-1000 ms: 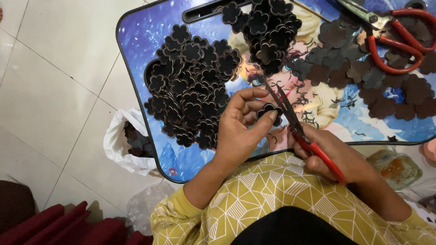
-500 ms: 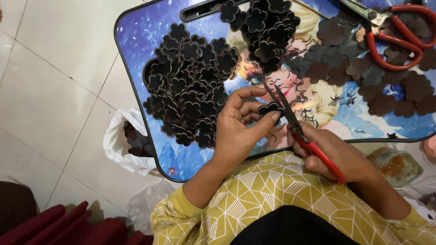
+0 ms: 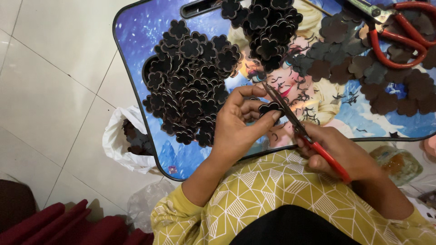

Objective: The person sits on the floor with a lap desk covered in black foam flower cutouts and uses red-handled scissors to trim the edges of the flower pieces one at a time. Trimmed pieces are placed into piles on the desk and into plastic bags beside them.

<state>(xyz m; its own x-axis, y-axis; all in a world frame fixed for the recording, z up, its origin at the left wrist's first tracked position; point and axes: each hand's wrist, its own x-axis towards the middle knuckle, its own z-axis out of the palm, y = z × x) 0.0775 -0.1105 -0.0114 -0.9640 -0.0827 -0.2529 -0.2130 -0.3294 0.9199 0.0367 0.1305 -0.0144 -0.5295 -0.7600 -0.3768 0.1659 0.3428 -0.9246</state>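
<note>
My left hand pinches a small dark flower-shaped cutout between thumb and fingers above a blue picture tray table. My right hand grips red-handled scissors, whose blades lie against the cutout's edge. A heap of dark flower cutouts with pale rims lies on the tray just left of my left hand. A second heap sits at the top middle. Flat untrimmed dark shapes spread across the right side.
A larger pair of red-handled scissors lies at the tray's top right. A white plastic bag with dark scraps sits on the tiled floor left of the tray. Red cloth lies bottom left. A clear packet is at the right.
The view has shifted slightly. My hands stay together at the cutout, and the scissors keep working along its edge with little visible movement.
</note>
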